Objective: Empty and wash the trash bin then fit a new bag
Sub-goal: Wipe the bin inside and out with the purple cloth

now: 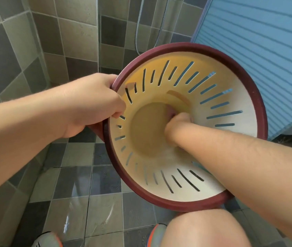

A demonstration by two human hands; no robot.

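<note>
Scrubbing the inside of the trash bin looks like the step in hand: cream slotted bin with a dark red rim, tipped with its mouth toward the camera, held up off the wet tiled floor of a shower area, just above the person's knee. Left hand grips the rim at its left edge, fingers curled over into the bin, thumb side outside. Right hand is deep inside, at the edge of the bin's bottom disc; it's blurred, fingers seem bunched, maybe around something pinkish, but I cannot tell if it grasps a cloth or just presses bare. Bin interior looks empty of trash, so washing stage, bag not yet fitted. To do it well, my judgement: keep the left grip firm so the bin doesn't spin, work the right hand round the seam between bottom and wall, then up along the slots where grime sticks, rotate the bin bit by bit. Shower hose hangs on the tiled wall behind, blue slatted panel to the right. Shoes at the bottom edge.
</note>
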